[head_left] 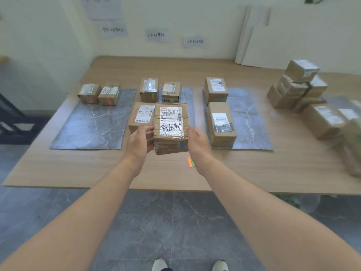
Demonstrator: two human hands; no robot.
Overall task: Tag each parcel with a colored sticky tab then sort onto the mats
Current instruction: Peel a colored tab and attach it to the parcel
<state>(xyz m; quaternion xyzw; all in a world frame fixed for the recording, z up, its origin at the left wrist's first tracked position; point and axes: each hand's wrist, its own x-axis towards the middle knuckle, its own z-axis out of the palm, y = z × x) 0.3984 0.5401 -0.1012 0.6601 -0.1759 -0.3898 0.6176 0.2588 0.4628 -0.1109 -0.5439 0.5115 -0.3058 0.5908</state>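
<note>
Head camera is showing both hands holding one parcel (171,128) over the near end of the middle mat (186,94). The left hand (139,142) is gripping the parcel's left side with curled fingers, and the right hand (197,141) is clasping its right side, so the box is being squeezed between them. Whether its base is touching anything cannot be told. A blue tab (182,144) is sticking to the parcel's front face, and its label is facing up. A pad of orange and green sticky tabs (191,162) is lying on the table (78,169) just nearer than the middle mat. Three more parcels are sitting on the middle mat, one of them (149,89) showing a green tab. To the left of the middle mat, a left mat (93,126) is carrying two pink-tabbed parcels (89,93). To its right, a right mat (246,118) is carrying two blue-tabbed parcels (221,123). Farther right, well apart from the middle mat, a pile of parcels (297,85) is standing stacked.
</note>
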